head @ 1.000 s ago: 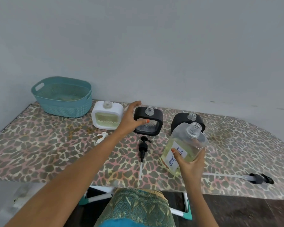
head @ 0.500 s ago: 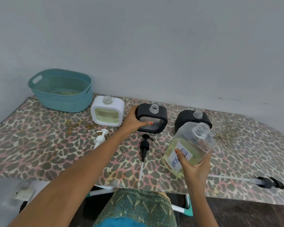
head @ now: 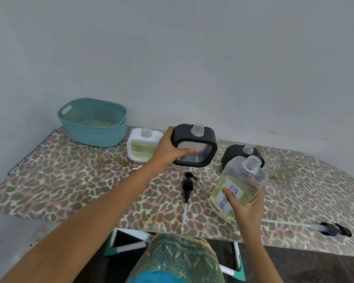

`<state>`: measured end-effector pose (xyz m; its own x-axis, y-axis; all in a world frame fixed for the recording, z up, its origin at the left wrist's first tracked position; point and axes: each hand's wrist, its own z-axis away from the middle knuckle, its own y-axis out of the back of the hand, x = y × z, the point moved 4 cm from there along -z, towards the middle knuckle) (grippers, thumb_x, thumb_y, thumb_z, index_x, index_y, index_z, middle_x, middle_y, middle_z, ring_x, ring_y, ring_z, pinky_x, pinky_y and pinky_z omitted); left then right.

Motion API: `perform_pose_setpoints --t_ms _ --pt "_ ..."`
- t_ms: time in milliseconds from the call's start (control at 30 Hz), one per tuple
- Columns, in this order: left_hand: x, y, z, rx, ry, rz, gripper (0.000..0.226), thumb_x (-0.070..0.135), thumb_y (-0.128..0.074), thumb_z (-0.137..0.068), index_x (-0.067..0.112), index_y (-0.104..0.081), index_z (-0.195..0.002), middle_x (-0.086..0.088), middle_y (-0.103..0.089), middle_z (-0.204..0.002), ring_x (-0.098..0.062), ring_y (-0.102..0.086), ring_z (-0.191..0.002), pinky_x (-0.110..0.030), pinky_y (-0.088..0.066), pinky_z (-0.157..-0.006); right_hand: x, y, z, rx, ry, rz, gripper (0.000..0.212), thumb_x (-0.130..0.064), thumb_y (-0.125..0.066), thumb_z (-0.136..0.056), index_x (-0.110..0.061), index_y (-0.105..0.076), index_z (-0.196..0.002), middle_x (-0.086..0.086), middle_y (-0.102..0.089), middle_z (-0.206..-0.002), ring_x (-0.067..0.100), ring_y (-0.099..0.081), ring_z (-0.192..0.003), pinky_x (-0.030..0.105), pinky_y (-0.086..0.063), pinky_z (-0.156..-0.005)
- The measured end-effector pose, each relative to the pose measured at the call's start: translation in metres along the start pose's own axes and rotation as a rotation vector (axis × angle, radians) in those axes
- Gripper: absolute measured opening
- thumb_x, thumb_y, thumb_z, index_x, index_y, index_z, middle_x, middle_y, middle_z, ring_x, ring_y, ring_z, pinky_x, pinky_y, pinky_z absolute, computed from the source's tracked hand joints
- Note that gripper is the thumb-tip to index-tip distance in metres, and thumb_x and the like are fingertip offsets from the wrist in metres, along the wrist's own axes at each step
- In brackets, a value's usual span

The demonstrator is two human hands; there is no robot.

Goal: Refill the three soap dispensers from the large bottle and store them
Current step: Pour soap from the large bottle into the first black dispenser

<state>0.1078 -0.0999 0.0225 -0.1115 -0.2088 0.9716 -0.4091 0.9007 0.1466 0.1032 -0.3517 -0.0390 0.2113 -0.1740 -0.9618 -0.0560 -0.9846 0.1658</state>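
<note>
Black dispenser (head: 202, 154), uncapped, was gripped by our left hand (head: 168, 150) above mid ironing board (head: 70, 180). Large bottle (head: 237, 186), open and tilted, was gripped in our right hand (head: 243, 203) nearby. Judged step: pre-pour; next, align necks and pour slowly.

White pump (head: 135, 168) mostly hidden behind left forearm (head: 110, 201). Rear black dispenser (head: 233, 153) partly blocked by large bottle (head: 243, 180); bottle label (head: 223, 204) partly under right thumb (head: 228, 194).
</note>
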Motion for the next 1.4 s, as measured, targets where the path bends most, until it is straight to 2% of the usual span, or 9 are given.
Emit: perform_pose_setpoints --t_ms 133,267,433,533,700,833,1000,1233,1400 --pt "0.005 0.015 0.025 -0.003 -0.002 0.015 0.06 0.006 -0.08 -0.064 0.02 -0.044 -0.11 0.011 -0.056 -0.1 -0.01 -0.056 -0.097 -0.017 -0.046 -0.082 -0.003 -0.001 0.001 -0.019 -0.01 -0.025 0.06 -0.009 -0.078 -0.068 -0.014 -0.043 -0.116 -0.009 -0.061 -0.099 0.005 -0.061 -0.09 0.025 -0.052 -0.069" --pt "-0.002 0.028 0.054 -0.049 0.019 -0.004 0.06 0.006 -0.08 -0.065 0.02 -0.044 -0.111 0.011 -0.057 -0.1 -0.005 -0.057 -0.095 -0.015 -0.049 -0.078 -0.011 -0.002 0.001 -0.034 0.017 -0.022 0.057 -0.005 -0.077 -0.068 -0.018 -0.04 -0.11 -0.01 -0.057 -0.097 0.0 -0.058 -0.087 0.022 -0.048 -0.068" --pt "-0.013 0.041 0.081 -0.149 0.051 -0.054 0.059 0.008 -0.081 -0.064 0.018 -0.045 -0.11 0.013 -0.057 -0.1 0.003 -0.057 -0.092 -0.008 -0.048 -0.075 -0.026 -0.004 0.002 -0.051 0.105 0.076 0.059 -0.022 -0.085 -0.062 -0.016 -0.042 -0.103 -0.013 -0.053 -0.091 0.009 -0.057 -0.082 0.038 -0.05 -0.077" --pt "-0.017 0.048 0.089 -0.186 0.065 -0.036 0.061 0.007 -0.08 -0.063 0.017 -0.046 -0.113 0.012 -0.059 -0.103 0.009 -0.058 -0.09 -0.005 -0.046 -0.076 -0.04 -0.006 0.005 -0.098 0.202 0.163 0.069 -0.052 -0.075 -0.052 -0.02 -0.045 -0.105 -0.009 -0.055 -0.096 0.011 -0.055 -0.087 0.026 -0.047 -0.076" --pt "-0.019 0.056 0.094 -0.25 0.048 -0.048 0.064 0.035 -0.084 -0.05 0.026 -0.052 -0.104 0.006 -0.062 -0.104 0.002 -0.061 -0.094 -0.016 -0.05 -0.084 -0.059 -0.007 0.002 -0.177 0.325 0.301 0.067 -0.018 -0.084 -0.062 -0.013 -0.048 -0.118 -0.003 -0.056 -0.105 0.013 -0.052 -0.095 0.013 -0.041 -0.077" --pt "-0.015 0.054 0.101 -0.338 0.042 -0.036 0.067 0.048 -0.08 -0.046 0.031 -0.053 -0.105 0.008 -0.062 -0.108 0.002 -0.06 -0.099 -0.011 -0.047 -0.084 -0.073 -0.007 0.001 -0.221 0.455 0.424 0.073 -0.025 -0.085 -0.062 -0.008 -0.049 -0.123 -0.006 -0.053 -0.107 0.012 -0.051 -0.095 -0.001 -0.037 -0.068" --pt "-0.011 0.052 0.104 -0.386 0.009 -0.029 0.073 0.062 -0.079 -0.042 0.031 -0.054 -0.104 0.01 -0.063 -0.107 0.001 -0.061 -0.099 -0.01 -0.046 -0.085 -0.088 -0.006 0.005 -0.292 0.632 0.536 0.071 -0.051 -0.07 -0.062 -0.02 -0.045 -0.121 -0.009 -0.053 -0.109 0.007 -0.052 -0.095 0.007 -0.035 -0.074" --pt "-0.018 0.054 0.105 -0.427 0.022 -0.084 0.055 0.022 -0.083 -0.06 0.024 -0.054 -0.106 -0.001 -0.064 -0.111 -0.006 -0.061 -0.101 -0.011 -0.046 -0.088 -0.104 -0.01 0.007 -0.32 0.894 0.744 0.065 -0.054 -0.056 -0.068 -0.017 -0.043 -0.12 0.013 -0.067 -0.106 0.027 -0.066 -0.087 0.029 -0.049 -0.068" --pt "-0.014 0.052 0.107 -0.433 -0.001 -0.062 0.062 0.043 -0.08 -0.05 0.025 -0.055 -0.104 0.0 -0.064 -0.107 -0.006 -0.062 -0.1 -0.014 -0.047 -0.087 -0.107 -0.014 0.007 -0.324 0.978 0.832 0.061 -0.053 -0.053 -0.071 -0.016 -0.045 -0.118 0.013 -0.067 -0.106 0.031 -0.068 -0.087 0.038 -0.054 -0.067"
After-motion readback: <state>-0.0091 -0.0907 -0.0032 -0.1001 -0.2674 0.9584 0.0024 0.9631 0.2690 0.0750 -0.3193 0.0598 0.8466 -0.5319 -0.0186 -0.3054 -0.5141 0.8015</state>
